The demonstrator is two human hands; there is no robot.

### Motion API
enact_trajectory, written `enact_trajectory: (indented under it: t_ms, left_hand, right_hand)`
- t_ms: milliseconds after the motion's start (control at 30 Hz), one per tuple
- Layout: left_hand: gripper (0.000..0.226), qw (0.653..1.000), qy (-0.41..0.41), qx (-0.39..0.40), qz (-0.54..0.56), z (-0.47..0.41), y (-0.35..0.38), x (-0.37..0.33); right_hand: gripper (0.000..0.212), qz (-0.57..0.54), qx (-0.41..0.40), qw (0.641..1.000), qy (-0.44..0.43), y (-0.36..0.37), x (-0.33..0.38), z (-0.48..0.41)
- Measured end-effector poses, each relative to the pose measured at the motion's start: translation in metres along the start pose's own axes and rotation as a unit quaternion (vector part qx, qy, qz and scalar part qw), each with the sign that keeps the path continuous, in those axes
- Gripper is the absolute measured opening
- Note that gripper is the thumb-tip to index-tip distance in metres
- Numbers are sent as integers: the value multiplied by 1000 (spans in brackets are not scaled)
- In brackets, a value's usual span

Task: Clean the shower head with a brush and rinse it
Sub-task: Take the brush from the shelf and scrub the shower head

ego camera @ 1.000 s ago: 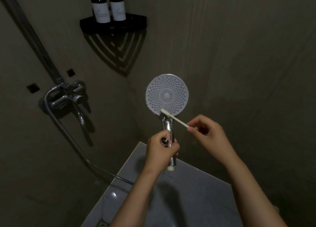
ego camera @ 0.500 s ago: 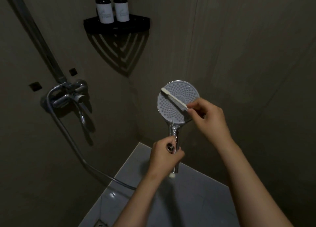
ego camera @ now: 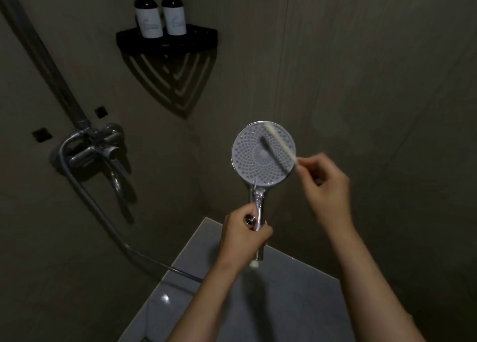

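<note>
While the round, perforated chrome shower head is gripped by the left hand, a slim pale brush is pinched by the right hand, above the left.

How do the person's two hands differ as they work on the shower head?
The left hand grips the shower head by its chrome handle; the right hand pinches the brush, which lies across the perforated face. The left hand sits low, below the face; the right hand is higher, at its right edge. The left hand looks sharp, the right hand blurred. Both are bare and curled round something.
</note>
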State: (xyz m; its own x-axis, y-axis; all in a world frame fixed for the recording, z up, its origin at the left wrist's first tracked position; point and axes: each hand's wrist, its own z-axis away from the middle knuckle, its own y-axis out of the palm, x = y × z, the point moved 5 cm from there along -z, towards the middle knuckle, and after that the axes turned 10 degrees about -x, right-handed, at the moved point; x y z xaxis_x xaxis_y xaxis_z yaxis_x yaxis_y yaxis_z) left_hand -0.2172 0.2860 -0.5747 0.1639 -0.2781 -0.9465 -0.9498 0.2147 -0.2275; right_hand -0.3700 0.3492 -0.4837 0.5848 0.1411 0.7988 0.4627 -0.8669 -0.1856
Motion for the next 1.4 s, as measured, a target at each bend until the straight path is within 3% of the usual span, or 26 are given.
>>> enact_trajectory:
  t_ms: [100, 167, 633, 767, 900, 1400]
  left_hand:
    - [14, 1000, -2, 14, 9, 2, 4, -2]
    - [16, 1000, -3, 19, 18, 4, 5, -3]
    - [16, 999, -18, -4, 44, 5, 1, -6]
    - [17, 998, -25, -10, 53, 2, 0, -9]
    - [17, 998, -27, -6, 49, 1, -1, -10]
    - [19, 999, -23, -11, 44, 1, -6, -5]
  right_hand:
    - [18, 7, 94, 995, -25, 27, 9, 14]
    - [14, 22, 102, 994, -27, 30, 7, 15]
    - [6, 42, -97, 994, 32, -19, -17, 3]
    - [10, 4, 11, 1000, 8, 5, -6, 14]
    - [8, 40, 121, 992, -17, 30, -2, 25]
    - [6, 61, -63, 996, 33, -16, -23, 9]
